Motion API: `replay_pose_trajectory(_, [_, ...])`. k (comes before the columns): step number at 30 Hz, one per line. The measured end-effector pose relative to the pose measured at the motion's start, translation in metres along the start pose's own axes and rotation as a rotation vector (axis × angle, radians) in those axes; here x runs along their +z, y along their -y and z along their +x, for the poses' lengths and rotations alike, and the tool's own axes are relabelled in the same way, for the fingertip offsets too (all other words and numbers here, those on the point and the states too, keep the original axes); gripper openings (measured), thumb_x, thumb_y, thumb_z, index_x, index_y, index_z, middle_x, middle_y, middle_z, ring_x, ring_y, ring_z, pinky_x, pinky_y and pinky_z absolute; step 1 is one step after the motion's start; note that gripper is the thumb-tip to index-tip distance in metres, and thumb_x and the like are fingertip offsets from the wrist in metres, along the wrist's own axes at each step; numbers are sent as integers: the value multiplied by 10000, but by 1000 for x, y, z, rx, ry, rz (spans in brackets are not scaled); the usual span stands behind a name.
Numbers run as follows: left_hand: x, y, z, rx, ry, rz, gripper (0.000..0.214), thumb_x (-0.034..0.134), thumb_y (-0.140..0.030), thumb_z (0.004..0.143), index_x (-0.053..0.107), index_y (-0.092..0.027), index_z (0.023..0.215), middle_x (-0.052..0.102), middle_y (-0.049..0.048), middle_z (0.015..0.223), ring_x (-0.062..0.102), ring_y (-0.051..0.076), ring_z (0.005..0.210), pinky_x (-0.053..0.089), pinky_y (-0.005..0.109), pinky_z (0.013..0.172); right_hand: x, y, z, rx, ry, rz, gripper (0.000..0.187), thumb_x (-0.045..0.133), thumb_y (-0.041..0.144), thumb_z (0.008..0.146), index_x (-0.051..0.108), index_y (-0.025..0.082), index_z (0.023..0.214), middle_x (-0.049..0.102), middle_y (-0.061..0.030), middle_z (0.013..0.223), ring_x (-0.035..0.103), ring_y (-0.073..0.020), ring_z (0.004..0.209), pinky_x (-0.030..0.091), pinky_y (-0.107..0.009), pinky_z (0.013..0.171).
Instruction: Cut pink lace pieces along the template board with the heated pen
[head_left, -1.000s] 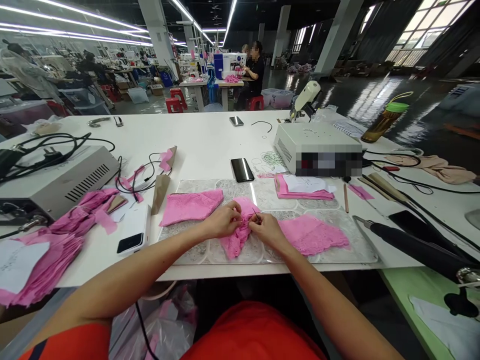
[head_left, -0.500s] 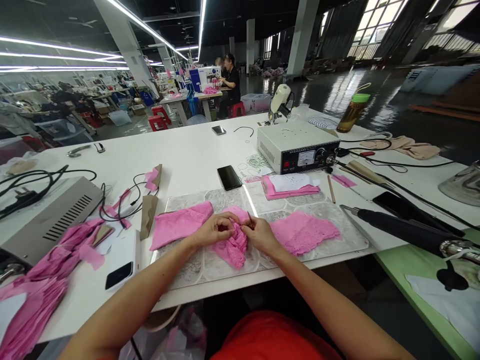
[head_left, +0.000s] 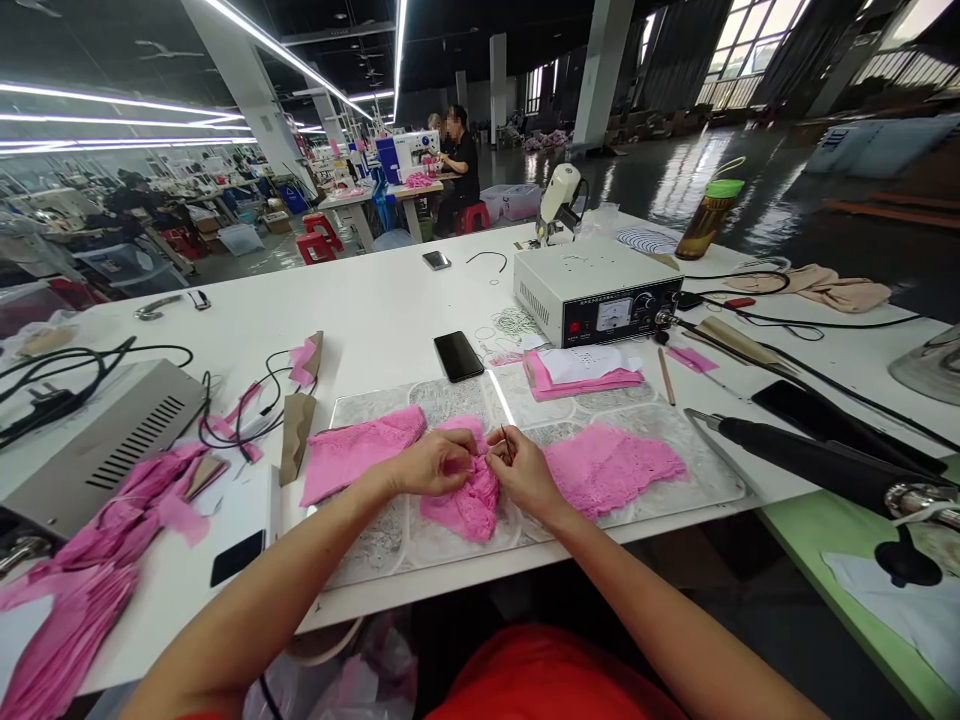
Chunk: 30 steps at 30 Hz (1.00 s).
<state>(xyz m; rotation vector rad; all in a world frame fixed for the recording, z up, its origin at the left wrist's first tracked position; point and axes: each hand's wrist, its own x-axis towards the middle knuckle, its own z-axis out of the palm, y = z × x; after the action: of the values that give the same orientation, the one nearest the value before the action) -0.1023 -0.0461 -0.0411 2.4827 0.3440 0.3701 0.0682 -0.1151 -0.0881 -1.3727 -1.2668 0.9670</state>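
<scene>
A bunched piece of pink lace fabric (head_left: 474, 508) lies on the grey marbled board (head_left: 375, 545) in front of me. My left hand (head_left: 431, 464) pinches its upper left side, fingers closed. Opposite it, close to the left fingertips, my right hand (head_left: 523, 468) is closed around a thin dark pointed tool (head_left: 507, 442), whose exact kind I cannot make out. The right fingertips also touch the fabric. A folded pink lace piece (head_left: 364, 450) lies to the left, and another pink lace piece (head_left: 611, 465) is spread to the right.
Behind the board lie a black phone (head_left: 458, 356) and a paper-topped pink stack (head_left: 589, 370). A control box (head_left: 600, 290) stands back right; a black-handled tool (head_left: 810, 455) lies right. At left are a grey box (head_left: 112, 420), cables and pink fabric (head_left: 97, 550). A co-worker (head_left: 459, 165) sits farther off.
The left hand has turned, its fingers now curled lower into the fabric. My right hand has shifted slightly, with the thin tool more upright. The bunched lace has changed shape a little.
</scene>
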Motion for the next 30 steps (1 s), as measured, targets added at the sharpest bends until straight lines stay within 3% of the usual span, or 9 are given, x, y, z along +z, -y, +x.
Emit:
replay_pose_trajectory(6, [-11, -2, 5, -67, 105, -50, 203, 556, -197, 829, 624, -125, 652, 609, 109, 1044, 588, 151, 832, 470, 253, 734, -2, 7, -3, -13, -25, -40, 133, 511, 260, 714, 489, 218, 839, 543, 48, 623, 513, -129, 578, 386, -266, 595])
replay_pose_trajectory(10, [-15, 0, 6, -100, 162, -156, 209, 571, -270, 870, 681, -134, 756, 649, 102, 972, 597, 163, 860, 470, 265, 775, -1, 9, -4, -2, -41, -53, 169, 518, 256, 711, 462, 224, 868, 535, 56, 604, 507, -136, 570, 377, -279, 607])
replay_pose_trajectory(17, [-8, 12, 2, -185, 66, -414, 310, 639, -402, 840, 689, -122, 716, 601, 90, 959, 580, 150, 858, 469, 269, 789, 1, 4, 1, 35, -24, 9, 194, 521, 271, 717, 445, 223, 889, 536, 59, 619, 534, -140, 605, 401, -286, 635])
replay_pose_trajectory(20, [-5, 16, 1, -185, 25, -451, 295, 668, -404, 819, 703, -127, 726, 595, 101, 1038, 578, 171, 967, 460, 284, 858, 1, 0, 5, 62, -16, 51, 224, 541, 279, 699, 445, 217, 892, 524, 65, 626, 526, -132, 599, 406, -277, 618])
replay_pose_trajectory(23, [-4, 17, 3, -176, 39, -518, 292, 680, -389, 814, 700, -123, 696, 614, 118, 1111, 584, 190, 1031, 448, 296, 904, 1, -5, 9, 81, 10, 100, 242, 559, 289, 687, 441, 211, 884, 523, 65, 634, 524, -122, 596, 407, -265, 602])
replay_pose_trajectory(30, [-5, 18, 3, -208, 64, -579, 271, 667, -390, 826, 739, -132, 785, 661, 112, 1003, 613, 171, 931, 487, 272, 824, 3, -8, 14, 121, 86, 188, 263, 623, 276, 653, 453, 204, 840, 482, 79, 587, 463, -95, 552, 377, -234, 555])
